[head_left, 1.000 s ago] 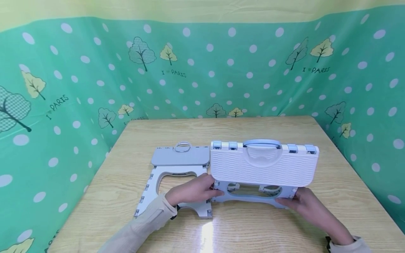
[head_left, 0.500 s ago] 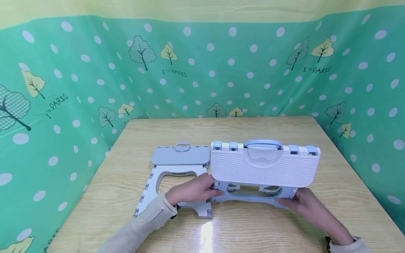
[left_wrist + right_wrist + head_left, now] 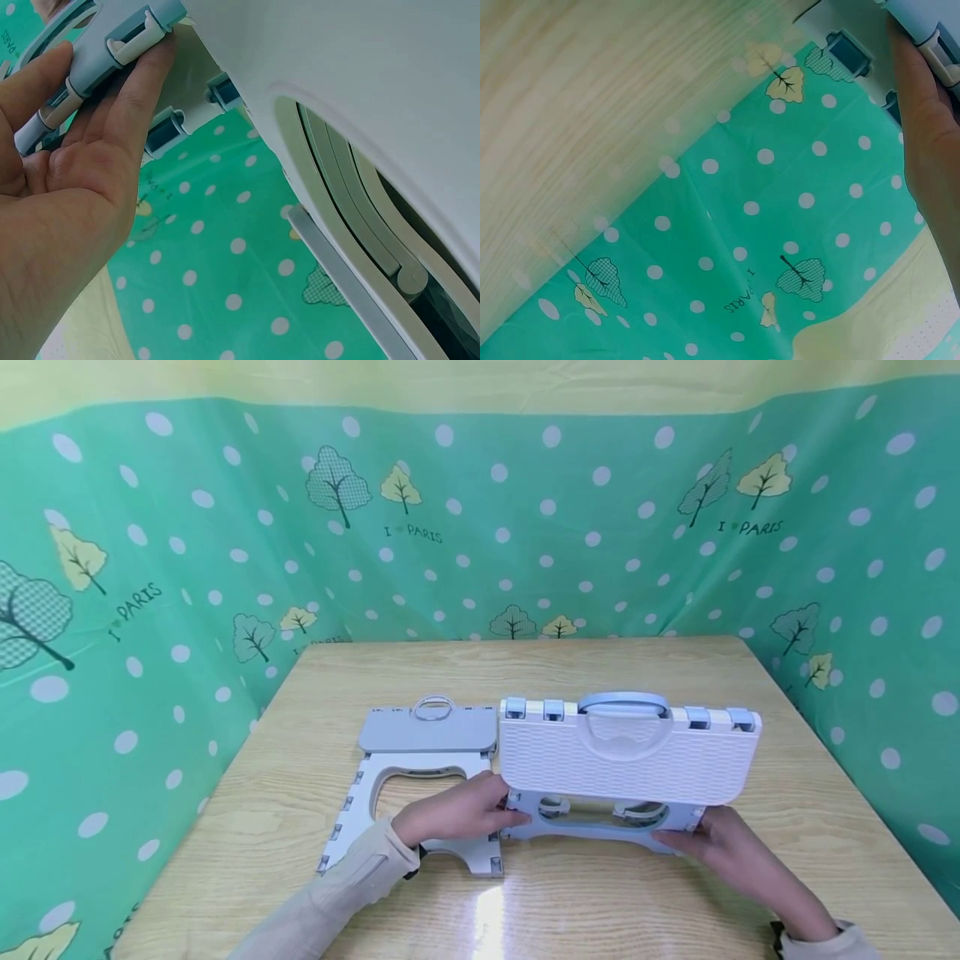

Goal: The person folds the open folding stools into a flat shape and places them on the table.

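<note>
A white-and-blue folding step stool (image 3: 622, 760) stands on the right half of the wooden table, its textured white top tilted toward me and a blue carry handle (image 3: 622, 700) along the upper edge. My left hand (image 3: 461, 810) grips the left end of its blue leg panel (image 3: 600, 831), thumb in front; the left wrist view shows the fingers curled behind the hinged edge (image 3: 97, 67). At the other end of that panel, my right hand (image 3: 723, 847) grips with its thumb in front. Its fingertips are hidden behind the stool in the head view.
Left of it, a grey-and-white folding stool (image 3: 427, 731) with a large leg cutout is partly covered by my left forearm (image 3: 337, 893). The wooden table (image 3: 637, 910) is bordered at the back and sides by a green dotted curtain (image 3: 525, 560).
The right end of the white stool top has shifted very slightly to the right. Both hands keep the same places on the leg panel.
</note>
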Demonstrator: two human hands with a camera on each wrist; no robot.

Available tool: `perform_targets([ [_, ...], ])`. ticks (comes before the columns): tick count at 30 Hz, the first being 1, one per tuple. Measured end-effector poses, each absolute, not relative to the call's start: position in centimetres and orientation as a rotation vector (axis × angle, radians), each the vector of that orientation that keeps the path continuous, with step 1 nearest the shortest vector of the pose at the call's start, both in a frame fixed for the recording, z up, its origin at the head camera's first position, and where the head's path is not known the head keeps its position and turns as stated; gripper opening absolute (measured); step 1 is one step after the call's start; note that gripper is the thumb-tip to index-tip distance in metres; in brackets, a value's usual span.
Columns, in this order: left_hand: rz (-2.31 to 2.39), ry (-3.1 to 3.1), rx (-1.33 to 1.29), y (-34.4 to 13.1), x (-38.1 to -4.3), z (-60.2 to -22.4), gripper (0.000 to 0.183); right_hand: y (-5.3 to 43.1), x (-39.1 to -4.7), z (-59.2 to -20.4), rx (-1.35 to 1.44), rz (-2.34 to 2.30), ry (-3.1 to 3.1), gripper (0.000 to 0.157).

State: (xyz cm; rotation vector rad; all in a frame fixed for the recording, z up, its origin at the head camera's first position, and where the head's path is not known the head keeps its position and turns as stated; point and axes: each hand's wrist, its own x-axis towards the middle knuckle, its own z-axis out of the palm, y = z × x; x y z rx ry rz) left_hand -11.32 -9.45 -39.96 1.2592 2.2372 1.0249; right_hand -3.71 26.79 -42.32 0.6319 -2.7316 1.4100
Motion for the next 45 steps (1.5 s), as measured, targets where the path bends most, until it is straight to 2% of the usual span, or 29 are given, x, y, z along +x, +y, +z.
perform_targets([
  [18,1.044,2.215,1.261,-9.43,-11.15,-39.65,0.067,26.79,-3.68,-42.44,0.639,1.399,-2.723,0.031],
  [45,1.078,2.186,1.298,-9.42,-11.35,-39.85,0.063,26.76,-3.81,-42.44,0.660,1.419,-2.707,0.038],
])
